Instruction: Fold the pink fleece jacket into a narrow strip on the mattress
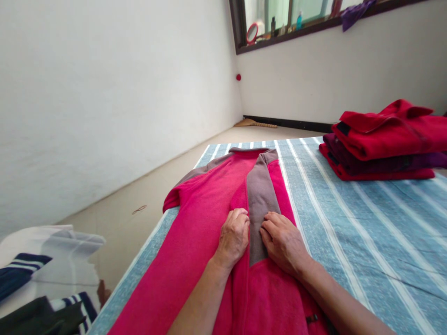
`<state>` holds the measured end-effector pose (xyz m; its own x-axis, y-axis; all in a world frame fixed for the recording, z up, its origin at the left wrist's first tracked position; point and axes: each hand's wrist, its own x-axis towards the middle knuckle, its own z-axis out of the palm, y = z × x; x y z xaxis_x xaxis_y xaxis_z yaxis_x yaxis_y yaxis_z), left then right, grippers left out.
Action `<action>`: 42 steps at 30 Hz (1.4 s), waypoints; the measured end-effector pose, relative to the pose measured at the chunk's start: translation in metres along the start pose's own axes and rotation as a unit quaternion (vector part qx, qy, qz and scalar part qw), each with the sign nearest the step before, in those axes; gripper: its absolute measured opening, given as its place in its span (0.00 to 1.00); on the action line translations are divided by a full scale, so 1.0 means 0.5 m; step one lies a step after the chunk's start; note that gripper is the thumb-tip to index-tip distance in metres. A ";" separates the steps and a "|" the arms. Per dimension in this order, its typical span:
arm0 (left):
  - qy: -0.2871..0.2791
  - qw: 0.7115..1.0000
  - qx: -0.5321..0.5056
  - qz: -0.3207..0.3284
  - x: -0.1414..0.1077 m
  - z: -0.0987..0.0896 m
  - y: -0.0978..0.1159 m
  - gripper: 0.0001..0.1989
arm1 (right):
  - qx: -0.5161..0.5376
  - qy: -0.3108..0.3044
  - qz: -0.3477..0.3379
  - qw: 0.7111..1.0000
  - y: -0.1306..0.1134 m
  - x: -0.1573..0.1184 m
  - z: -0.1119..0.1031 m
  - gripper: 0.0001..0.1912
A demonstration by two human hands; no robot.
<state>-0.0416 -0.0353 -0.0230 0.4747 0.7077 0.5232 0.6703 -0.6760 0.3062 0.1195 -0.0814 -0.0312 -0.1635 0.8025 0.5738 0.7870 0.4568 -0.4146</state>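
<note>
A pink fleece jacket (202, 223) with grey panels lies spread on a striped bed, its collar at the far end. One sleeve, pink with a grey strip, is folded lengthwise over the body on the right. My left hand (234, 236) is closed, its curled fingers on the jacket's front edge along the left side of the grey strip. On the other side of that strip, my right hand (282, 239) has its fingers bent around the folded cloth. The fingertips of both hands are partly hidden. A narrow stretch of grey cloth lies between them.
A stack of folded red and purple garments (387, 144) sits at the right of the blue striped bedspread (335, 204). White and dark clothes (52, 279) lie low at the left. A broom (256, 123) rests on the floor by the far corner, below a window ledge (275, 41).
</note>
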 end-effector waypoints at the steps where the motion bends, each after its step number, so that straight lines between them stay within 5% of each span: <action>1: -0.002 1.000 -0.004 -0.005 0.000 0.000 0.000 0.08 | -0.002 0.001 -0.001 1.000 0.000 0.000 -0.001 0.09; 42: 0.013 0.996 -0.057 -0.069 0.007 -0.001 -0.003 0.09 | -0.004 -0.022 0.008 1.000 0.000 0.001 -0.003 0.10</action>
<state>-0.0413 -0.0321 -0.0214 0.3673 0.7910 0.4893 0.6577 -0.5929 0.4648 0.1203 -0.0817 -0.0298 -0.1772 0.8262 0.5349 0.7945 0.4408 -0.4177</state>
